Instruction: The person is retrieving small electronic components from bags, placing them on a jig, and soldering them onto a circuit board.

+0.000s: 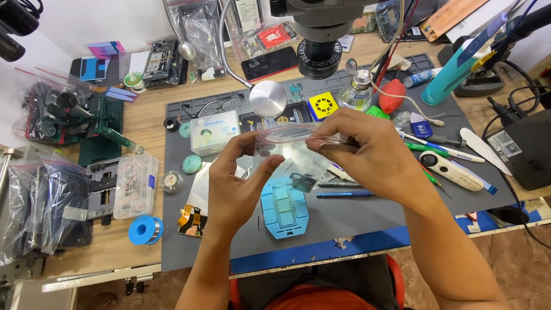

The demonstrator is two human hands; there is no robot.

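Two bare hands hold one small clear zip bag [290, 152] up above a grey work mat [367, 215]. The left hand [238, 183] pinches the bag's left edge between thumb and curled fingers, while the right hand [367, 152] grips its top right edge, fingers closed over the seal strip. Inside the bag, near its lower part, sits a small dark component [302, 182]. Directly under the hands lies a light blue stencil plate [284, 209], and just left of the left wrist a phone part with a copper-coloured flex cable [192, 221]. Right of the right hand lie a blue-handled tool [344, 194], a white handheld tool [458, 170] and a green pen-like tool [427, 147]. Beyond the fingers stand a white rectangular box [214, 132], a yellow square pad [323, 105] and a microscope lens [319, 57]. Well to the left are a clear compartment box [136, 185] and a blue solder spool [146, 230].
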